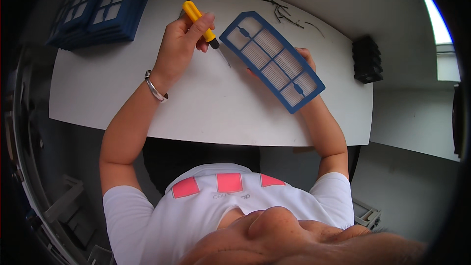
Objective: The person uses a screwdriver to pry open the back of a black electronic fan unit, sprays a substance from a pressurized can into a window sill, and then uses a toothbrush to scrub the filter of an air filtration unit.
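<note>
The fingers of a person's left hand [184, 37] wrap the yellow handle of a thin-shafted tool [197, 15], while the right hand [307, 57] grips a blue-framed filter [272, 61] from beneath, over the right half of the desk [206, 100]. The filter looks light and stiff, its pleated white panels probably fragile; the rim seems the safest hold. The tool's handle appears smooth, perhaps slippery.

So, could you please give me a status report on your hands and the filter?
Left hand gripping yellow-handled tool. Right hand holding blue-framed filter, tool not touching it. Black scraps beyond filter, seemingly out of the way.
</note>
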{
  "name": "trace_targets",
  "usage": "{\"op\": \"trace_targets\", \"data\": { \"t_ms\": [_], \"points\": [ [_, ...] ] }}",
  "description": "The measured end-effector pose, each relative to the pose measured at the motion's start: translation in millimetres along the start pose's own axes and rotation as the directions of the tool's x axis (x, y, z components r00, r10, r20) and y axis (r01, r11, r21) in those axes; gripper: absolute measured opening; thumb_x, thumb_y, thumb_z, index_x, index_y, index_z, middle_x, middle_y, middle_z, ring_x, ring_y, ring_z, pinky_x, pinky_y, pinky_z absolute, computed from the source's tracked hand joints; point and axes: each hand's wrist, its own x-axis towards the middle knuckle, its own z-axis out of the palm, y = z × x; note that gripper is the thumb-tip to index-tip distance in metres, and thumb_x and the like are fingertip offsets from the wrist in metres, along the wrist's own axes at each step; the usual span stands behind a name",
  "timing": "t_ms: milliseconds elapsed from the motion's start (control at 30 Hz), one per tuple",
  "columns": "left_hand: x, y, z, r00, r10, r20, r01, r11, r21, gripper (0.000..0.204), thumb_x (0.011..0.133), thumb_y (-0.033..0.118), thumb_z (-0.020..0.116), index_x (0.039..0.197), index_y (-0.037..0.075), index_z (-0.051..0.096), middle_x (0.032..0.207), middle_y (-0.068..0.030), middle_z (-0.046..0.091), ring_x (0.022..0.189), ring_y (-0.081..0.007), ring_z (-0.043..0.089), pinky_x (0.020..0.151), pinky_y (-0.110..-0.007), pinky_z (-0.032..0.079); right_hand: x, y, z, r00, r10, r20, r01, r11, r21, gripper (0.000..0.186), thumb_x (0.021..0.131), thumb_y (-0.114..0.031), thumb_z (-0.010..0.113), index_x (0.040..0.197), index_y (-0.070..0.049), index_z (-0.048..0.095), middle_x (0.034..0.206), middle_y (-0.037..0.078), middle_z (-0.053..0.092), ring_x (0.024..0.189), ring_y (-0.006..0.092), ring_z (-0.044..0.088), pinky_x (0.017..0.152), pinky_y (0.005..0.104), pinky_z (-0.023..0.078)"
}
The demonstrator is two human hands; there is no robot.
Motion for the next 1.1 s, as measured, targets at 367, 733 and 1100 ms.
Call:
{"op": "trace_targets", "data": {
  "t_ms": [367, 733, 1100],
  "points": [
    [4, -1, -6, 0.959, 0.244, 0.141, -0.282, 0.844, 0.457, 0.026, 0.085, 0.030, 0.077, 0.103, 0.012, 0.073, 0.094, -0.0018, 0.062, 0.092, -0.0152, 0.065, 0.076, -0.025, 0.056, -1, 2, 8, 0.980, 0.111, 0.165, -0.148, 0.961, 0.234, 0.083, 0.079, -0.046, 0.059, 0.145, 0.001, 0.042, 0.133, 0.036, 0.049, 0.110, 0.0503, 0.061, 0.085, 0.0515, 0.059],
    [-2, -12, -1, 0.842, 0.319, 0.435, -0.531, 0.631, 0.566, 0.029, 0.090, 0.028, 0.070, 0.108, 0.006, 0.069, 0.102, -0.0084, 0.067, 0.089, -0.0203, 0.068, 0.075, -0.027, 0.057, 7, 6, 11, 0.934, 0.105, 0.340, -0.189, 0.956, 0.224, 0.075, 0.091, -0.054, 0.055, 0.151, -0.012, 0.035, 0.140, 0.031, 0.044, 0.116, 0.0439, 0.059, 0.085, 0.0518, 0.061],
    [-9, -7, 6, 0.894, 0.181, 0.411, -0.375, 0.804, 0.461, 0.040, 0.094, 0.035, 0.065, 0.106, -0.003, 0.067, 0.088, -0.0144, 0.068, 0.077, -0.0213, 0.067, 0.070, -0.029, 0.053, 4, 27, 19, 0.943, -0.210, 0.258, 0.323, 0.764, -0.559, 0.109, 0.081, -0.033, 0.080, 0.157, -0.013, 0.006, 0.144, 0.016, 0.042, 0.134, 0.0318, 0.047, 0.101, 0.0489, 0.050]
  ]
}}
